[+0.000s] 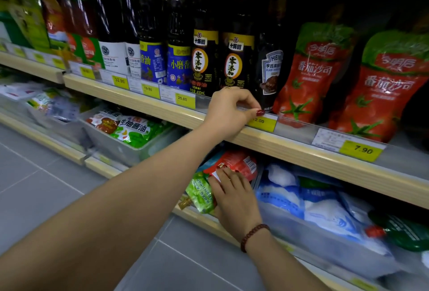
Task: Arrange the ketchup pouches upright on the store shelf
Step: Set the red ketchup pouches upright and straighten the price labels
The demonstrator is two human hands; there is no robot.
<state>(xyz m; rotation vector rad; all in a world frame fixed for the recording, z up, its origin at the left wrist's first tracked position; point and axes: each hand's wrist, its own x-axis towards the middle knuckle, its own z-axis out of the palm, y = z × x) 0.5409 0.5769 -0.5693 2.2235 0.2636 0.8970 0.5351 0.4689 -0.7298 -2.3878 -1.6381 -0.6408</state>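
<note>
The left hand [232,107] pinches the price rail [287,126] on the upper shelf's [148,105] edge, fingers curled over it. Below it, a ketchup pouch [239,163] lies flat on the lower shelf [197,217], its long axis running from the spout at near left to far right. The right hand [234,194], the nearer one, lays its fingers across it; the thumb is hidden. Up to the right stand two ketchup pouches [311,75], upright.
</note>
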